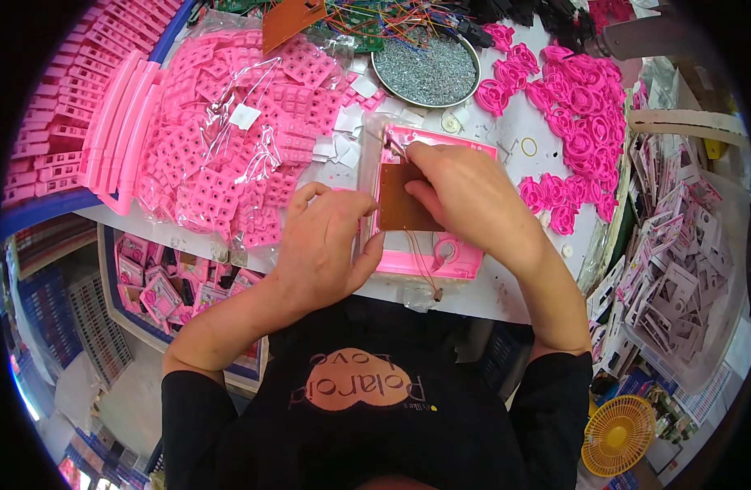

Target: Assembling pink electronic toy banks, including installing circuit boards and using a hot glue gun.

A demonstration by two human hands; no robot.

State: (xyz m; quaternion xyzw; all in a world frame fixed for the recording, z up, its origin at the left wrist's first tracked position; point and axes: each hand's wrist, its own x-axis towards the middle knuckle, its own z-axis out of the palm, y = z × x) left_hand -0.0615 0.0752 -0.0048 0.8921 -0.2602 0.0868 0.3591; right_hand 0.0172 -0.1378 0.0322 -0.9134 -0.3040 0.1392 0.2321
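A brown circuit board lies over a shallow pink plastic casing in front of me. My right hand is closed at the board's upper right, thumb on its face and forefinger by its top edge. A small dark piece with wire shows just beyond those fingertips, too small to name. At the casing's left edge, my left hand has its forefinger and thumb curled round the rim, close to the board. Thin wires trail from under the board over the casing's near side.
A round metal bowl of screws stands beyond the casing, with coloured wires behind it. Bagged pink keypad-like parts are heaped at left. Pink ring-shaped parts lie at right. A yellow basket sits lower right.
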